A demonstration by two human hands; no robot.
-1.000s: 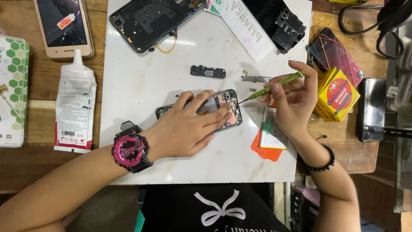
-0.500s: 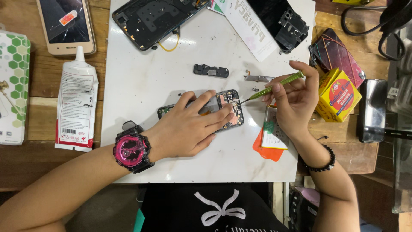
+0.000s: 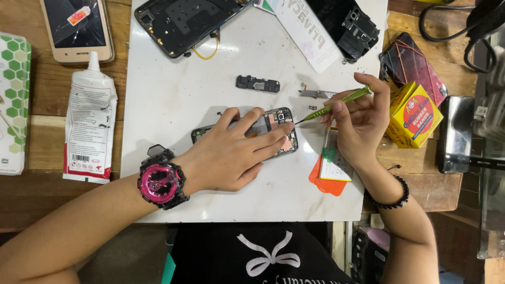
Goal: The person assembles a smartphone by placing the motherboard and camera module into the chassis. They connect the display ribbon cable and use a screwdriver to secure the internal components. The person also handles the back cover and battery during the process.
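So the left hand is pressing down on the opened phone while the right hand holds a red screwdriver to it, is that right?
Not quite: the screwdriver is green, not red, as the head view shows. The rest holds: the left hand presses down on the opened phone while the right hand holds the tool's tip to it.

Bright, sharp view; soft glare on white board (image 3: 173,105).
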